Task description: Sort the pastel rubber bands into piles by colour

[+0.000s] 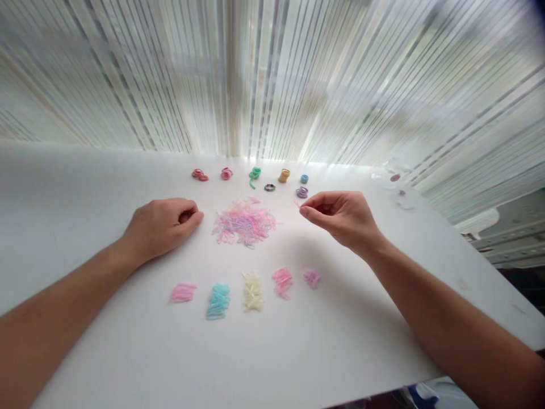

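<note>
Right hand [340, 220] fingers pinch a thin pale-pink band [297, 203], right of the loose mixed-pastel band heap [246, 222] on the white bench [128, 352]. Left hand [162, 227] fingers curled closed, nothing visible inside. Five small single-colour band piles [253, 292] look separated; sizeable heap left.

Your right hand [340, 218], right of centre, pinches a thin pinkish band [297, 203] between its fingers [314, 215]; your left hand [159, 230] curls at left-centre. A mixed pile [247, 221] lies mid-frame, five smaller heaps [252, 292] lower down.
</note>
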The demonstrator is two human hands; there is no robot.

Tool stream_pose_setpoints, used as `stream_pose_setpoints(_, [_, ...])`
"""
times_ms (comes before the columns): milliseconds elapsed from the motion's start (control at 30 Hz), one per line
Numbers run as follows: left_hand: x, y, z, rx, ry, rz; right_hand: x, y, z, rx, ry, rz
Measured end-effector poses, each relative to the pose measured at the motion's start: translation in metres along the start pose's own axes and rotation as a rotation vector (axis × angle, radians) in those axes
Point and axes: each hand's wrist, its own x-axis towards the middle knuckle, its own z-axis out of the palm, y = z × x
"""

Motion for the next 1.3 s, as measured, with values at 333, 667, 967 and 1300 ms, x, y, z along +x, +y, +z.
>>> stream_pose_setpoints(333, [0.0,0.0,0.001,-0.009,-0.004,-0.015,-0.038,-0.001,0.006,-0.085,-0.172,-0.152])
stream_pose_setpoints(667, [-0.003,0.005,-0.001,0.024,0.019,0.004,-0.049,0.003,0.001,-0.247,-0.401,-0.335])
stream_pose_setpoints(967, [0.001,-0.003,0.002,-0.001,0.042,0.018,-0.054,-0.002,0.0,-0.237,-0.487,-0.443])
stream_pose_setpoints(1300, [0.001,-0.001,0.004,0.013,0.047,-0.002,-0.061,-0.005,0.0,-0.277,-0.575,-0.512])
